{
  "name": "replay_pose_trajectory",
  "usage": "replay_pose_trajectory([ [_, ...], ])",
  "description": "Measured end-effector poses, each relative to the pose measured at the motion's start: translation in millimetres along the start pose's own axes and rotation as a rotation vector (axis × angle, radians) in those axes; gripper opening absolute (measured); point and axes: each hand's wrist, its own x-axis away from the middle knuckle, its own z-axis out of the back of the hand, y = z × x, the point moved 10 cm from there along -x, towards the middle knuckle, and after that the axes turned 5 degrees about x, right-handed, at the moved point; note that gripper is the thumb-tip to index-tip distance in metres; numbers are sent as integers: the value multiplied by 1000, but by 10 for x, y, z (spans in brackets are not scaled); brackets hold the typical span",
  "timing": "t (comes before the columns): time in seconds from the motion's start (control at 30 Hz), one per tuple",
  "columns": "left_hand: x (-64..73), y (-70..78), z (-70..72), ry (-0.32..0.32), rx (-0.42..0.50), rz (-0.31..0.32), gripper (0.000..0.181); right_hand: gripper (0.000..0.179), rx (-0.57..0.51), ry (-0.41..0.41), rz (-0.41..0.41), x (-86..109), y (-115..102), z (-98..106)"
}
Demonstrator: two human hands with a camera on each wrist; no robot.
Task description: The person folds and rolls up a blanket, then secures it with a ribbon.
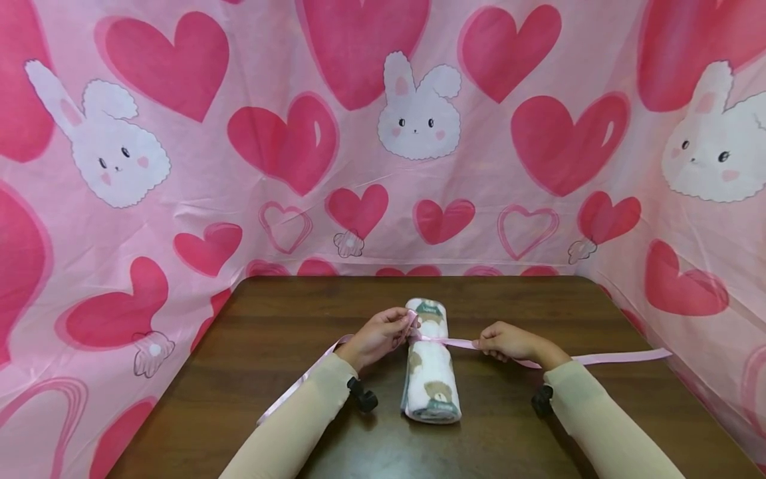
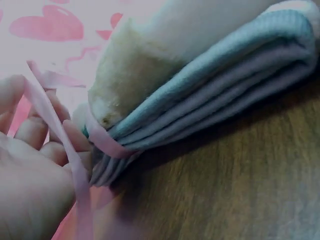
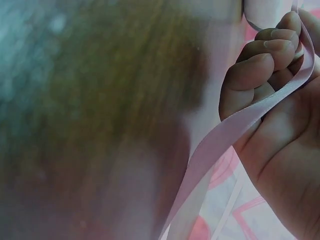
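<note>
A rolled white towel (image 1: 432, 376) with brown bear prints lies lengthwise on the table, its grey folded layers (image 2: 215, 87) showing in the left wrist view. Around its middle runs a pink ribbon (image 1: 455, 342), cinched snugly. My left hand (image 1: 378, 338), at the towel's left side, pinches a length of that ribbon between thumb and fingers; a tail (image 1: 299, 382) trails leftward under the forearm. To the right of the towel, my right hand (image 1: 509, 341) grips the other length, drawn straight out from the towel. In the right wrist view the ribbon (image 3: 235, 127) crosses the palm below curled fingers.
The dark brown wooden table (image 1: 311, 306) stands against a pink cloth backdrop (image 1: 359, 173) printed with hearts and rabbits. The right ribbon tail (image 1: 622, 357) stretches past the right forearm toward the table's right edge. Small black wrist cameras (image 1: 362, 395) sit on both sleeves.
</note>
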Motion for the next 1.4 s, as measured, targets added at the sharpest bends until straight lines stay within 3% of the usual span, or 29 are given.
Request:
replay_pose_trajectory([
  [0.23, -30, -12, -15, 89, -59, -11, 31, 39, -5, 3, -1, 14, -19, 9],
  [0.37, -52, -12, -39, 101, -100, -23, 39, 39, -10, 3, 0, 16, -24, 10],
  [0.57, -73, -38, -62, 114, -184, -26, 35, 40, -4, 2, 4, 12, -8, 13],
  [0.7, -82, -64, -60, 155, -214, -28, 33, 40, 1, 0, 8, 9, -3, 15],
  [0.8, -82, -70, -58, 194, -303, -30, 30, 40, 3, 0, 9, 9, -1, 16],
  [1.0, -63, 25, -102, 231, -658, -106, 22, 40, 0, 1, 4, 3, 6, 23],
  [1.1, -49, 75, -124, 252, -739, -143, 18, 39, 0, 2, 7, -3, 11, 29],
  [1.4, -67, 14, -87, 253, -588, -182, 28, 40, 8, 2, 4, 15, 5, 41],
])
